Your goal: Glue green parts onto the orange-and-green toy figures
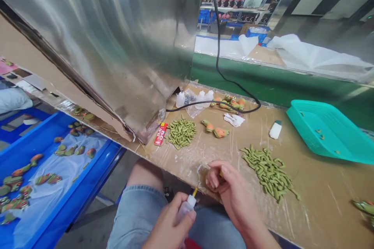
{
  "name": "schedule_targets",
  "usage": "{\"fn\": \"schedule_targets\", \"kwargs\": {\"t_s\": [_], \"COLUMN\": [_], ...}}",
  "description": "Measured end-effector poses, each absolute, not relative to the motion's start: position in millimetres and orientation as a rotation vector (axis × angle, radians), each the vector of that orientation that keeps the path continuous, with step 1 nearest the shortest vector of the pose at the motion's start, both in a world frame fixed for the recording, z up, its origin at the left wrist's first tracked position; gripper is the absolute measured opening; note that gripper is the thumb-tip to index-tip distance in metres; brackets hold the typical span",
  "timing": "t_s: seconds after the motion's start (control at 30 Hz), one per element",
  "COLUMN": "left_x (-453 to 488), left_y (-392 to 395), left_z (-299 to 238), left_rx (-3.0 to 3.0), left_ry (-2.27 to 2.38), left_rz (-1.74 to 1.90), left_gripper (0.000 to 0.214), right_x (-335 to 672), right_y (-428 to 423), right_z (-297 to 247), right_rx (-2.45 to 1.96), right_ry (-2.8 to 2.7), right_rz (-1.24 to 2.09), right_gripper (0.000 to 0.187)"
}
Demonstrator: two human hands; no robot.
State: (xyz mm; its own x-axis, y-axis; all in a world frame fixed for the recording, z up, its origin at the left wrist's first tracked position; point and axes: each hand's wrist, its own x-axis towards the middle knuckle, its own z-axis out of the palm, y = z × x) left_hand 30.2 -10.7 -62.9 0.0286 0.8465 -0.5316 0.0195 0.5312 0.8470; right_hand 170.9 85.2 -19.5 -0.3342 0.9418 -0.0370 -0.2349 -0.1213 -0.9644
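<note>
Counter (321, 198): green pieces pile (270, 173), teal basket (330, 132), red tube (161, 134) | left hand (168, 225): fingers wrapped round glue bottle (187, 207), nozzle tilted up, just below counter edge | right hand (226, 188): fingers curled shut on small part (221, 174), mostly hidden, at counter edge.

Panel (117, 39): brushed sheet metal, glossy, streaked reflections. Tabletop (321, 198): brown cardboard under clear, shiny, wrinkled film. Basket (344, 124) and crate (87, 186): smooth moulded plastic, slight sheen; squeeze bottle (186, 208): translucent plastic.
</note>
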Motion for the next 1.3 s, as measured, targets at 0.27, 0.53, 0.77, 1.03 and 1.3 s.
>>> {"fn": "schedule_targets", "kwargs": {"t_s": [0.27, 0.53, 0.77, 1.03, 1.3], "left_x": [30, 29, 25, 26, 22], "left_y": [-8, -7, -8, -10, -10], "left_z": [-52, -48, -48, -48, -47], "left_rx": [0.788, 0.643, 0.571, 0.508, 0.634], "left_ry": [1.381, 1.291, 1.276, 1.256, 1.333], "left_rz": [0.762, 0.818, 0.903, 0.917, 0.885], "left_gripper": [0.021, 0.019, 0.017, 0.019, 0.019], "right_x": [163, 165, 156, 146, 151], "right_y": [72, 74, 75, 76, 79], "right_z": [-31, -28, -16, -23, -20], "right_rx": [-0.803, -0.825, -0.786, -0.774, -0.721], "right_ry": [-1.297, -1.439, -1.42, -1.555, -1.644], "right_rz": [1.604, 1.523, 1.481, 1.548, 1.58], "right_gripper": [0.022, 0.023, 0.025, 0.03, 0.031]}}
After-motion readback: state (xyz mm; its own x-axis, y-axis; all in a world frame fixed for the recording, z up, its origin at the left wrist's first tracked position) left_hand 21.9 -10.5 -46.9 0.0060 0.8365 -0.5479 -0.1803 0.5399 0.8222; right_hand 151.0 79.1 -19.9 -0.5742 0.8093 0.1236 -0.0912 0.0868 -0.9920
